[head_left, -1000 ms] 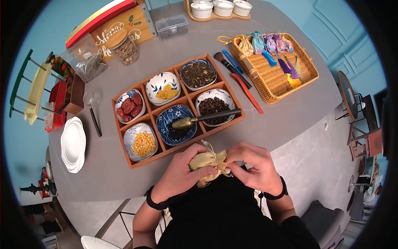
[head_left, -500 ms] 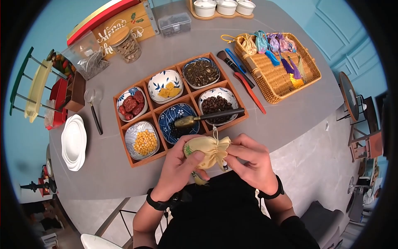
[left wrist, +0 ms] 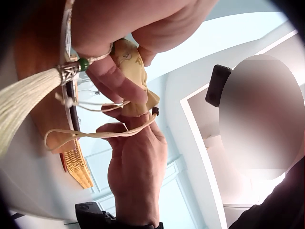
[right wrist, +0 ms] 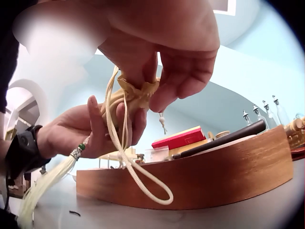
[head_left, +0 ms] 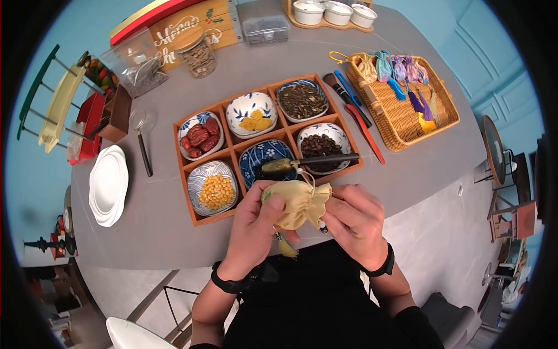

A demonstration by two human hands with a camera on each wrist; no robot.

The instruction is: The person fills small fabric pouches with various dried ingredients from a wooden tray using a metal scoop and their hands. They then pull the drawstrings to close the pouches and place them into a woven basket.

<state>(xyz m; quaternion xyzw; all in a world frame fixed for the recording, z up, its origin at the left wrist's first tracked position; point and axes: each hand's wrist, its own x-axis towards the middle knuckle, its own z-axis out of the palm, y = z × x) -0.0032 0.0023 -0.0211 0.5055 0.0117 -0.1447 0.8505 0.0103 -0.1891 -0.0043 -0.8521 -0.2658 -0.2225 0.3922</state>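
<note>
A pale yellow drawstring pouch [head_left: 293, 205] is raised in front of the person's chest, close over the tray's front edge. My left hand [head_left: 251, 228] grips its body, thumb across the front. At the gathered mouth, my right hand [head_left: 356, 225] pinches the fabric; in the right wrist view a finger reaches into the opening. A cream drawstring [right wrist: 136, 174] hangs in loops, and a small dark bead [left wrist: 155, 111] shows near the mouth. Below the pouch dangles a pale tassel [head_left: 286, 249] with a green bead [right wrist: 82, 146]. The pouch's inside is hidden.
A wooden compartment tray [right wrist: 200, 183] holds bowls of dates, corn kernels, dark beans and dried herbs. A brass scoop [head_left: 278, 167] lies across two bowls. Rightward are a brush [head_left: 343, 93], red tool [head_left: 363, 132] and wicker basket [head_left: 386, 96] with small pouches. A white dish [head_left: 108, 186] sits left.
Both hands have lifted the pouch slightly, and it has turned so more of its front and tassel shows. The head view has shifted, moving the table scene rightward.
</note>
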